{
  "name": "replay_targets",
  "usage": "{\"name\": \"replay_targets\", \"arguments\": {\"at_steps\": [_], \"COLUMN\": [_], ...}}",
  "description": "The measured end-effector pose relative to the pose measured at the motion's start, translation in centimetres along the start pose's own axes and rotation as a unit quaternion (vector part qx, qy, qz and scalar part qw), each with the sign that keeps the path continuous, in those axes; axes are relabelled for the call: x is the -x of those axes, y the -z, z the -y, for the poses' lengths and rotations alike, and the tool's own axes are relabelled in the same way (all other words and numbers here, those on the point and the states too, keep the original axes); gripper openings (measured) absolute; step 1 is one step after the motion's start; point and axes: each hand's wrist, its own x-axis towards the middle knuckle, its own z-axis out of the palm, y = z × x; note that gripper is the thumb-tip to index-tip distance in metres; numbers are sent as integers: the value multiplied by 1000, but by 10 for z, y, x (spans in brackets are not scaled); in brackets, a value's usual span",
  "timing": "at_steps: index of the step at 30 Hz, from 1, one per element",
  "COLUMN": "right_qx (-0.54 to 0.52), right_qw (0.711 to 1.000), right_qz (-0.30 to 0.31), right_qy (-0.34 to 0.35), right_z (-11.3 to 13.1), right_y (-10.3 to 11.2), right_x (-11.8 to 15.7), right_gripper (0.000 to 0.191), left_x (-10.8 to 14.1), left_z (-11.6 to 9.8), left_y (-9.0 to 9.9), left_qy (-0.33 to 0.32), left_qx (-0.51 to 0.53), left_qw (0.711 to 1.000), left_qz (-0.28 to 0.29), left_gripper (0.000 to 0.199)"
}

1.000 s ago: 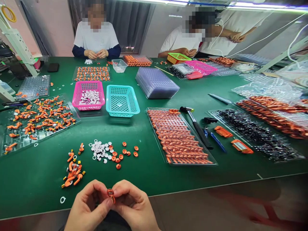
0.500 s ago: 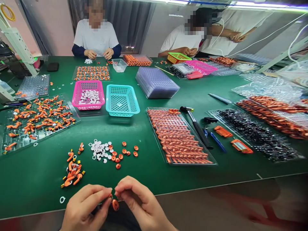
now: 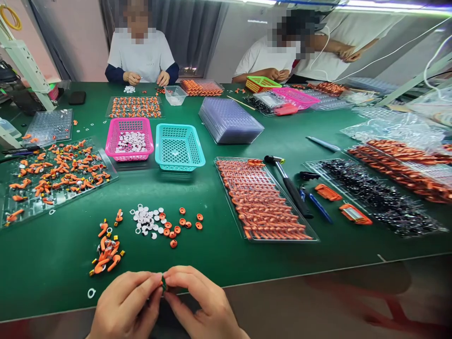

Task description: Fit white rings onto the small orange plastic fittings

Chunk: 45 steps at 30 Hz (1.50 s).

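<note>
At the table's front edge my left hand (image 3: 129, 301) is closed in a pinch on a small orange earphone part (image 3: 162, 283), mostly hidden by the fingertips. My right hand (image 3: 203, 299) grips the same part from the other side, thumb and forefinger closed on it. A heap of orange earphone housings (image 3: 108, 254) with yellow bits lies beyond my left hand. Past my fingers are loose round orange caps (image 3: 173, 244) beside a pile of white discs (image 3: 144, 219). One white ring (image 3: 91, 293) rests left of my left hand.
A tray of orange parts (image 3: 268, 202) lies to the right, with a hammer (image 3: 289, 186) along it. Farther back stand a pink basket (image 3: 112, 136), a turquoise basket (image 3: 197, 153) and stacked clear trays (image 3: 229, 122). Co-workers sit across the table.
My right fingertips have come down and in onto the orange part, which showed below the left fingers before and is now largely covered.
</note>
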Motion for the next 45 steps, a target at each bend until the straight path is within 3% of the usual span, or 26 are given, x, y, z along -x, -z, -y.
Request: {"name": "replay_targets", "arguments": {"at_steps": [5, 12, 22, 29, 36, 40, 43, 45], "right_qx": [-30, -29, -71, -71, -45, -51, -54, -62], "right_qw": [999, 999, 995, 996, 998, 998, 997, 997], "right_qz": [-1, -13, -60, -47, -48, -38, -43, -39], "right_qy": [16, 21, -18, 7, 24, 23, 23, 22], "right_z": [5, 5, 2, 2, 1, 3, 4, 5], "right_y": [1, 2, -1, -1, -1, 0, 1, 1], "right_x": [-2, -1, 0, 0, 2, 2, 0, 0], "right_gripper": [41, 34, 27, 33, 36, 35, 36, 37], "left_x": [-3, -6, -8, -6, -10, -9, -8, -9], "left_z": [0, 1, 2, -1, 0, 0, -2, -3], "left_y": [5, 7, 12, 11, 11, 15, 16, 13], "left_qy": [-30, -121, -188, -70, -65, -8, 105, 250], "left_qx": [-29, -102, -167, -61, 0, 59, 135, 219], "left_qw": [999, 987, 967, 994, 995, 992, 978, 936], "left_qz": [27, 20, 39, 64, 81, 110, 122, 113], "left_gripper": [44, 18, 22, 17, 27, 35, 27, 9]}}
